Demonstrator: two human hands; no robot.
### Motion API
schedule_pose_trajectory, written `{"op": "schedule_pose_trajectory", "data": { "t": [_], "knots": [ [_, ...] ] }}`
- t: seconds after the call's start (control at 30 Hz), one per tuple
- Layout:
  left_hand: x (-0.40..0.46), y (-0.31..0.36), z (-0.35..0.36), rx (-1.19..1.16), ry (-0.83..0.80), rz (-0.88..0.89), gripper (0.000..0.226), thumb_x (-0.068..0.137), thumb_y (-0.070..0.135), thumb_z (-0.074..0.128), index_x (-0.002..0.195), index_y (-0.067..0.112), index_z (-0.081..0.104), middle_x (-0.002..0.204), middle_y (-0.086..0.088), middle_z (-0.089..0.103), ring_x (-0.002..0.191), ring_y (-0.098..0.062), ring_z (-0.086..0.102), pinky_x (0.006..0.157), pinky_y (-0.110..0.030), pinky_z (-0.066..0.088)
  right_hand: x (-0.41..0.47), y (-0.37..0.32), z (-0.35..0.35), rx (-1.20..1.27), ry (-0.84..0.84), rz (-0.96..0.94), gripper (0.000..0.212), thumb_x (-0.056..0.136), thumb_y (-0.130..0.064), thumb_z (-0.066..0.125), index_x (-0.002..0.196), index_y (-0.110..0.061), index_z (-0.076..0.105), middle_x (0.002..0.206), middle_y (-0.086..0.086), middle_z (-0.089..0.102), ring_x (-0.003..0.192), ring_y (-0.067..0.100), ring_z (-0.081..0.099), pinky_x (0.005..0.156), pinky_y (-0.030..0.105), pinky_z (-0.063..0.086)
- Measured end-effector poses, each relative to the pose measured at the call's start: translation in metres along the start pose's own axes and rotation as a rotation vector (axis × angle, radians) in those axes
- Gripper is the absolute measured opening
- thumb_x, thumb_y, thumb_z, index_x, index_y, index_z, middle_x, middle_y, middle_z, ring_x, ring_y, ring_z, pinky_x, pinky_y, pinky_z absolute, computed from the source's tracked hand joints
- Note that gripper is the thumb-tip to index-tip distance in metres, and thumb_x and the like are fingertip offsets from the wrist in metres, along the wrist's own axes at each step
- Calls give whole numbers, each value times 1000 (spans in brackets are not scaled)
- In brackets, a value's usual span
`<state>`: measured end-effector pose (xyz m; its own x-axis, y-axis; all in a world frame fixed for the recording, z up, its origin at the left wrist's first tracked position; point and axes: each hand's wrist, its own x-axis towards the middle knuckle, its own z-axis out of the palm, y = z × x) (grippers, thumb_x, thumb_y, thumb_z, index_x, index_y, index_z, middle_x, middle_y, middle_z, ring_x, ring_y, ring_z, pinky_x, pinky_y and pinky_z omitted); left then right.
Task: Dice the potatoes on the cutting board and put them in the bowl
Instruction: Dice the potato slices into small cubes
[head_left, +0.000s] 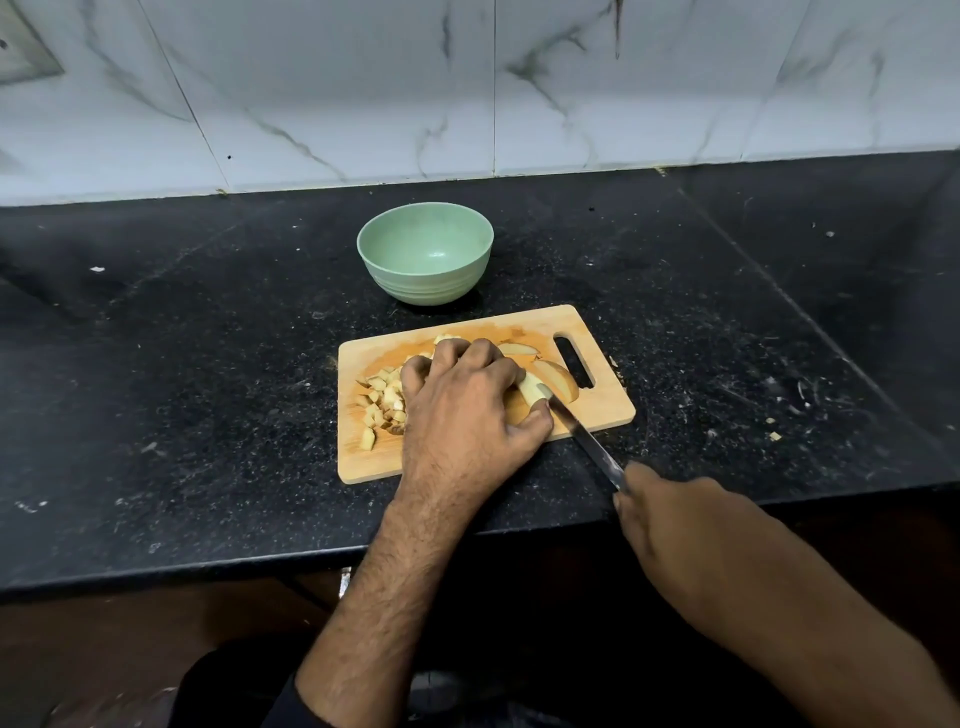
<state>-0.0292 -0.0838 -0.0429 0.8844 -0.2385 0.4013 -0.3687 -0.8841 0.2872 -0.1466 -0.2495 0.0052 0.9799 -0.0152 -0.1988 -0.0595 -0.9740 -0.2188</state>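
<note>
A wooden cutting board (597, 410) lies on the black counter. On its left part sits a heap of diced potato (382, 400). My left hand (467, 410) is curled over a potato piece (532, 387) in the board's middle and holds it down. Two potato wedges (558, 376) lie just right of that hand, near the board's handle slot. My right hand (670, 525) grips the handle of a knife (589, 441) at the counter's front edge; the blade points up-left and its tip meets the held piece. A green bowl (425, 254) stands behind the board with nothing visible inside.
The marble-tiled wall (493, 88) rises behind the counter. The black counter (182, 364) carries small crumbs and scuffs, mostly to the right of the board. Its front edge runs just below my right hand.
</note>
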Motion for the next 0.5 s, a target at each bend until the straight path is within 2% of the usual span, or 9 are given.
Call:
{"op": "schedule_pose_trajectory", "data": {
  "t": [0.07, 0.27, 0.37, 0.5],
  "knots": [
    [-1, 1, 0, 0, 6, 0, 43, 83, 63, 51, 104, 30, 68, 103, 16, 53, 109, -12, 40, 96, -41, 20, -4, 2, 2, 15, 8, 8, 21, 106, -45, 26, 94, -32, 38, 70, -5, 52, 56, 6, 46, 58, 28, 40],
    [-4, 1, -3, 12, 10, 24, 44, 86, 64, 51, 106, 29, 69, 101, 14, 53, 111, -13, 41, 97, -41, 19, -8, 10, -5, 74, 14, 56, 30, 102, -50, 32, 83, -31, 43, 69, -5, 58, 62, 7, 58, 65, 30, 53],
    [-4, 1, -4, 40, 2, 32, 46, 87, 66, 49, 107, 29, 69, 103, 14, 56, 115, -13, 41, 97, -42, 17, -9, 10, -9, 114, 85, 65, 33, 101, -51, 34, 80, -27, 44, 66, -4, 57, 58, 8, 57, 58, 26, 48],
    [-1, -3, -9, 73, -52, 73, 53, 87, 73, 45, 112, 33, 67, 115, 14, 58, 123, -14, 37, 103, -46, 18, -7, 9, -5, 122, 112, 54, 34, 102, -51, 32, 79, -27, 42, 68, -5, 56, 59, 6, 54, 57, 26, 44]
  ]
}}
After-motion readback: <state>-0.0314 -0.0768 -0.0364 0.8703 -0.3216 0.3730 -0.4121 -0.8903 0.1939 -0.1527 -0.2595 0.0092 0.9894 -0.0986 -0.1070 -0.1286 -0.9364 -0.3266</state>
